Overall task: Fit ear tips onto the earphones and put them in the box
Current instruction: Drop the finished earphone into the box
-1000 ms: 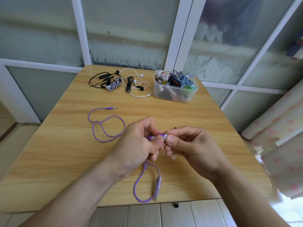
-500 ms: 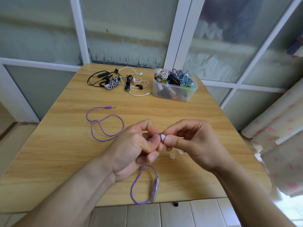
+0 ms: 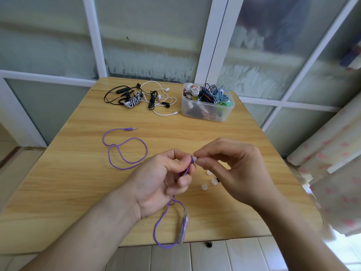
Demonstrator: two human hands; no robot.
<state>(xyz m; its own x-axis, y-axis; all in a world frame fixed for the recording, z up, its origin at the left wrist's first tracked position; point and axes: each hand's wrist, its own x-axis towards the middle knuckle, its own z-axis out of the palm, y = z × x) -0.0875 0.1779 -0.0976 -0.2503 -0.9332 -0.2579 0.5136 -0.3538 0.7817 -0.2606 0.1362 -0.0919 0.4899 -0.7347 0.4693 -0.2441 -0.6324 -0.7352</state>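
My left hand (image 3: 164,180) grips a purple earbud (image 3: 193,159) of the purple earphones, above the middle of the wooden table (image 3: 78,173). My right hand (image 3: 234,167) pinches a small pale ear tip (image 3: 196,155) against the bud's end. The purple cable (image 3: 125,149) loops off to the left, its plug lying flat, and another loop (image 3: 166,231) hangs over the near table edge. Three loose white ear tips (image 3: 210,179) lie on the table under my right hand. The clear plastic box (image 3: 207,108) stands at the back right, filled with coiled earphones.
A tangle of black, white and striped earphones (image 3: 140,98) lies at the back left of the table. Frosted window panels rise behind the table. A patterned curtain (image 3: 336,163) hangs at the right. Tiled floor shows past the near edge.
Both hands have lifted slightly and moved right. My right hand's fingers have shifted at the earbud's end, and the purple bud now shows between the two hands.
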